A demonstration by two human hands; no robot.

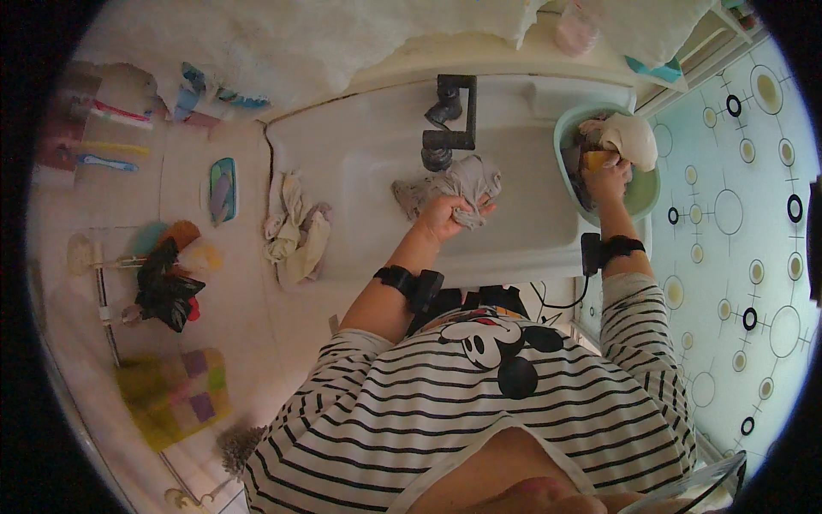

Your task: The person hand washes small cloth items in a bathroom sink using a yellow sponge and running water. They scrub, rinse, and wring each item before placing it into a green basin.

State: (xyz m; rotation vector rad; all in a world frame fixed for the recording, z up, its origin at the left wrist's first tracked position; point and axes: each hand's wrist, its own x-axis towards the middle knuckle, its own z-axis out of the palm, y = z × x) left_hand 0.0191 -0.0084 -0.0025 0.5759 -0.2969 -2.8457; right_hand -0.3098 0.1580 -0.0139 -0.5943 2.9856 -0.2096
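Note:
My left hand [443,217] grips a wet, bunched greyish cloth [474,183] over the white sink basin [533,193], just below the black faucet [443,140]. At the right end of the sink stands a light green plastic basin [650,193] with cloths in it. My right hand [609,180] is inside this basin, its fingers around a yellow-orange block [597,160], perhaps a bar of soap. A cream cloth [629,142] lies over the basin's rim beside that hand. Crumpled pale cloths [298,231] rest on the sink's left edge.
A soap dish [223,189] is on the tiled wall at the left, near toothbrushes [108,162]. Black plastic bags [168,289] and a yellow patterned cloth [173,392] hang there. A patterned glass panel [725,257] borders the right side. A pink container [577,29] stands behind the sink.

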